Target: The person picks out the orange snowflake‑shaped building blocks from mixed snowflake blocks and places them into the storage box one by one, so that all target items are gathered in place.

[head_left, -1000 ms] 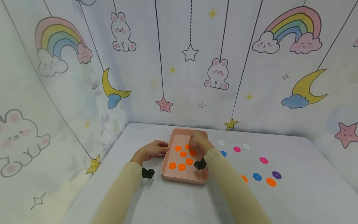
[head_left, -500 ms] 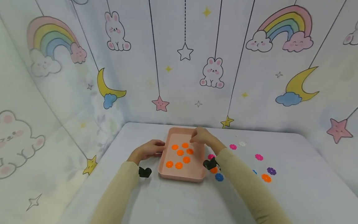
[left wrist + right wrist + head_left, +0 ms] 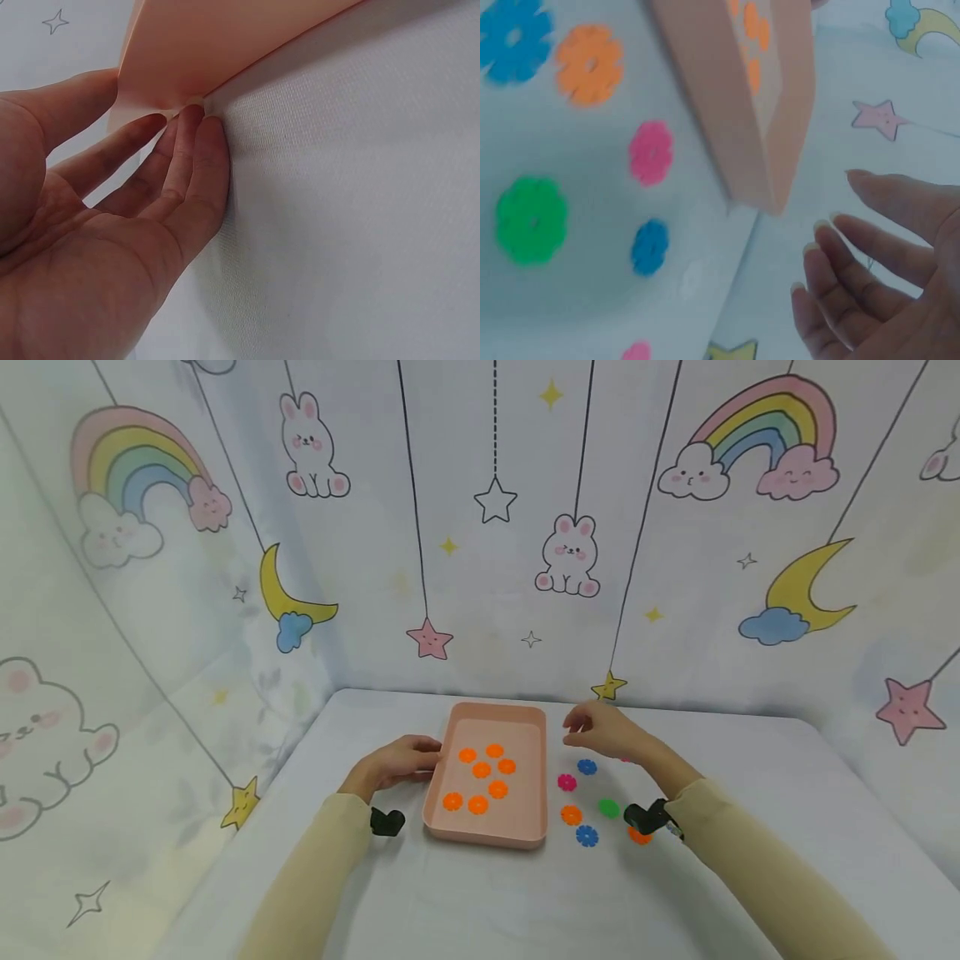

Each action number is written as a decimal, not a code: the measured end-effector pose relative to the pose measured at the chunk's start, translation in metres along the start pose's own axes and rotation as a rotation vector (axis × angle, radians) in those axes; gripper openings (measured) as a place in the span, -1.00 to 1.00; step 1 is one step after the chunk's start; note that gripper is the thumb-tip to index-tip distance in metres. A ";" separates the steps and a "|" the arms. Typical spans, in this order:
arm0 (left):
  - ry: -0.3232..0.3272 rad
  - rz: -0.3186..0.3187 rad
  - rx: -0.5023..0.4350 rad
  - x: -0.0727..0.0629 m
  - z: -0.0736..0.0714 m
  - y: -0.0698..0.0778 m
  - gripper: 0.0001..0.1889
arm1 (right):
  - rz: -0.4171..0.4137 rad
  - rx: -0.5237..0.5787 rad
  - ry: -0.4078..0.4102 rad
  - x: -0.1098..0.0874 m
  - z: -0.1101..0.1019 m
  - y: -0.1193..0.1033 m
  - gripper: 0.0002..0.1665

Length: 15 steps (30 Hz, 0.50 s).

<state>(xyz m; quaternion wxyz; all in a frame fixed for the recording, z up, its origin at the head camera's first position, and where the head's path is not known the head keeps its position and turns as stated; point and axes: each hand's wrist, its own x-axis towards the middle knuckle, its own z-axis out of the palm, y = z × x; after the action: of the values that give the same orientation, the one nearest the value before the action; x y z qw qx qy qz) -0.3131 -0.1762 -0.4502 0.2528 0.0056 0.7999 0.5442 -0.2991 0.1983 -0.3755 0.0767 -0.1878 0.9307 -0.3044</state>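
A pink tray (image 3: 498, 727) lies on the white table with several orange flower-shaped discs (image 3: 482, 770) in it. My left hand (image 3: 397, 762) rests at the tray's left side; in the left wrist view its fingertips touch the outer wall (image 3: 217, 45) and the thumb is at the edge. Just right of the tray, my right hand (image 3: 611, 731) is raised over the table, fingers loosely bent and apart, holding nothing. Below it lie a blue disc (image 3: 587, 767), a pink disc (image 3: 567, 782), an orange disc (image 3: 572, 815) and a green disc (image 3: 532, 220).
Another blue disc (image 3: 587, 836) and an orange disc (image 3: 640, 834) lie nearer the table's front. My right arm hides part of the table on that side. A patterned cloth backdrop (image 3: 480, 568) stands behind the table.
My right hand has lifted out of the tray and moved right, past its rim, uncovering discs on the table. The left hand stays at the tray's side.
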 end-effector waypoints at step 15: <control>0.007 -0.005 0.028 -0.002 0.001 0.003 -0.49 | -0.065 -0.089 -0.039 -0.077 -0.047 0.078 -0.59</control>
<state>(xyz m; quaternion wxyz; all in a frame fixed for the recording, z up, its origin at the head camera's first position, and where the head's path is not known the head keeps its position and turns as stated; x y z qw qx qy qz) -0.3114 -0.1746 -0.4473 0.2512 0.0051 0.8083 0.5324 -0.2639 0.3123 -0.3816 0.0763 -0.2271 0.9351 -0.2613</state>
